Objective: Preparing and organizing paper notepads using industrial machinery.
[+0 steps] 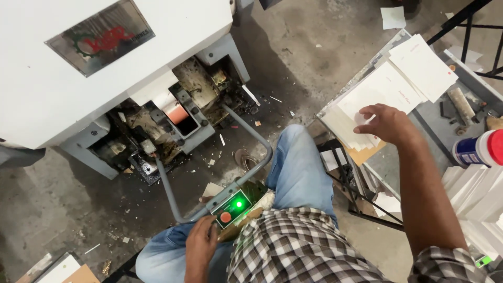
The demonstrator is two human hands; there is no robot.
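— Where does the single view sit?
— On the person's head, looking steeply down past the checked shirt [293,246] to the concrete floor [304,57].
— How near?
— Close: the lap fills the bottom, the white machine [78,57] upper left, the paper tray [367,78] right. No second view overlaps it.

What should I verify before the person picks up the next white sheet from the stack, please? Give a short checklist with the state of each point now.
1. Right hand rests on the stack of white sheets: ok.
2. A single sheet is separated under the fingers: cannot tell.
3. Left hand is at the small control box: ok.
4. Green lamp on the control box is lit: ok.
5. Both hands are away from the open mechanism of the white machine: ok.
6. Floor around the machine free of paper scraps: not ok, scraps lie there.
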